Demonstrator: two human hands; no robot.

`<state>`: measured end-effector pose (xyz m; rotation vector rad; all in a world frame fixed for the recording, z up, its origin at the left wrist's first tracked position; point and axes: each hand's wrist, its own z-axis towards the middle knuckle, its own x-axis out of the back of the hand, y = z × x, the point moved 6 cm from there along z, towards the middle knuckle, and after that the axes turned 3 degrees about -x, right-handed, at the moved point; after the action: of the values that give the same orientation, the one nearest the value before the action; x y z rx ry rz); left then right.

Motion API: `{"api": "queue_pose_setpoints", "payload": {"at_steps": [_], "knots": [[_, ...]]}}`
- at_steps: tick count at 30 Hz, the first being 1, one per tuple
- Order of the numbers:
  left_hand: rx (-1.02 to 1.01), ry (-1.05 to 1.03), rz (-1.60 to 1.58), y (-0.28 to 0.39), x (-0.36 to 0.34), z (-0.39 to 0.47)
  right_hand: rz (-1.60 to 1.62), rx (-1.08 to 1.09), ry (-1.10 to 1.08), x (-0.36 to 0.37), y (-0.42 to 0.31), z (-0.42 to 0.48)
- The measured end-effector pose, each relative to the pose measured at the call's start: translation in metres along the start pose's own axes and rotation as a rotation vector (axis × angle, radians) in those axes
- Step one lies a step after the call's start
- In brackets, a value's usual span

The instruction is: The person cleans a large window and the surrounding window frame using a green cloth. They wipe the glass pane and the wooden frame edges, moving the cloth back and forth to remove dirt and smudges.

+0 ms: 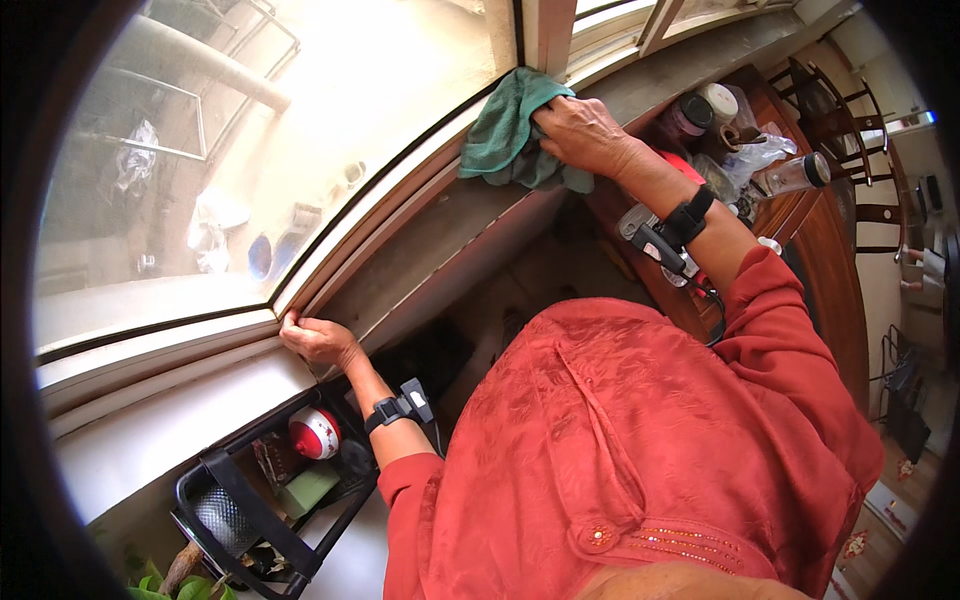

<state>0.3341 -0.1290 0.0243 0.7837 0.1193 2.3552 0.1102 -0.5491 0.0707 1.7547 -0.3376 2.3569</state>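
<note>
My right hand [585, 135] grips a bunched green cloth [502, 139], which lies against the lower corner of the white window frame [412, 199] and hangs over the sill [412, 251]. My left hand [319, 339] rests at the frame's other corner, its fingers curled against the edge; no object shows in it, though the fingertips are partly hidden. Behind the frame stands the window glass [300, 172], bright with daylight. Both forearms wear black straps with small devices.
At right, a wooden table [802, 232] holds jars, a glass bottle [795, 176] and plastic bags. At lower left, a black-framed rack [337, 517] holds a red-and-white round object [315, 433] and a green block [307, 489]. Green leaves [195, 589] stand below it. Dark wooden chairs are farther right.
</note>
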Motion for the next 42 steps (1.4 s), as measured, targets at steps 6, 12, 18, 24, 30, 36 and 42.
{"api": "queue_pose_setpoints", "payload": {"at_steps": [6, 12, 18, 24, 30, 36, 42], "knots": [[0.073, -0.01, -0.068, 0.003, 0.004, -0.001, 0.088, -0.171, -0.035, -0.012, -0.01, 0.003], [0.074, -0.008, -0.174, 0.004, 0.006, 0.0, 0.138, -0.07, 0.035, -0.019, -0.027, 0.002], [0.104, -0.024, -0.266, 0.004, 0.009, 0.003, 0.139, 0.153, 0.046, -0.022, -0.11, 0.019], [0.119, -0.008, -0.354, -0.001, 0.011, 0.002, 0.179, 0.255, -0.229, -0.025, -0.172, 0.033], [0.161, 0.021, -0.396, -0.005, 0.011, 0.0, 0.213, 0.456, -0.338, -0.026, -0.249, 0.055], [0.318, 0.055, -0.638, -0.013, 0.012, -0.003, 0.234, 0.693, -0.38, -0.04, -0.342, 0.088], [0.491, 0.035, -0.56, -0.037, 0.017, -0.009, 0.17, 0.761, -0.285, -0.034, -0.372, 0.098]]}}
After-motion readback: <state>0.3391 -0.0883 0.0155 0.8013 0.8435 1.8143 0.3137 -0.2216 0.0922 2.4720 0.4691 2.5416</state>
